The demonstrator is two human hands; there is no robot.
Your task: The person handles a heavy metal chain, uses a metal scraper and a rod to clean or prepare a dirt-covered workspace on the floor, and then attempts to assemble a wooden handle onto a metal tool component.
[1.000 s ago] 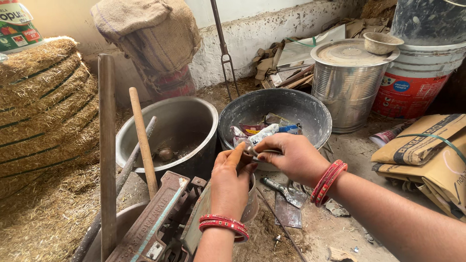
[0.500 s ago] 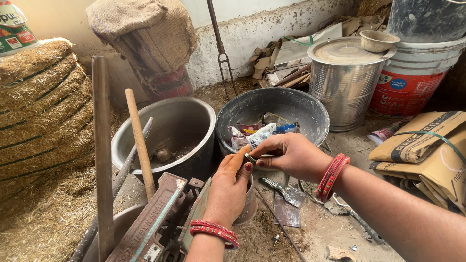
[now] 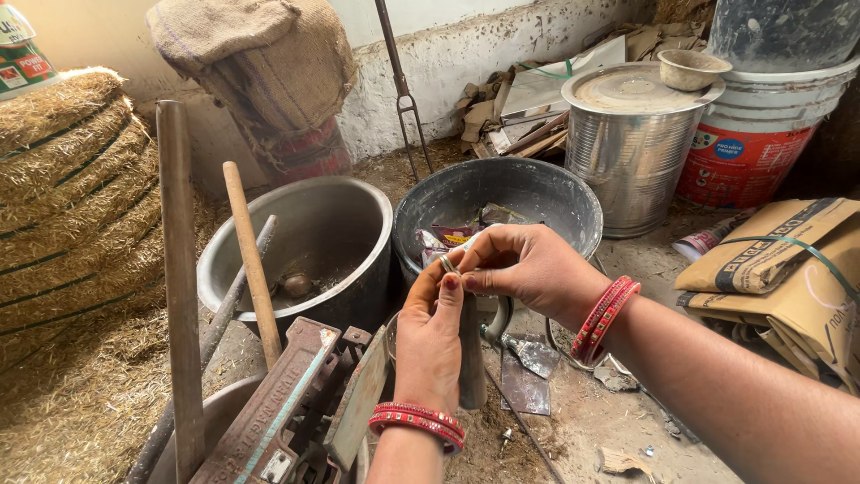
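Head view, the only 1 supplied: both hands meet over the dark basin (image 3: 546,193), fingertips pressed together on 1 small item. Left hand (image 3: 432,336) rises from below, thumb and forefinger pinching a small metal ring (image 3: 447,263); the grey rod (image 3: 471,358) runs down beside its palm, though whether the ring sits on that rod's tip cannot be told. Right hand (image 3: 528,269) closes over from the right, fingers curled and pinching the same spot. Judgement: work on the ring is mid-step, neither seated nor released. Wrappers lie in the dark basin; the steel pot (image 3: 345,220) to its left holds a small round lump, and a wooden handle (image 3: 252,260) leans across it.
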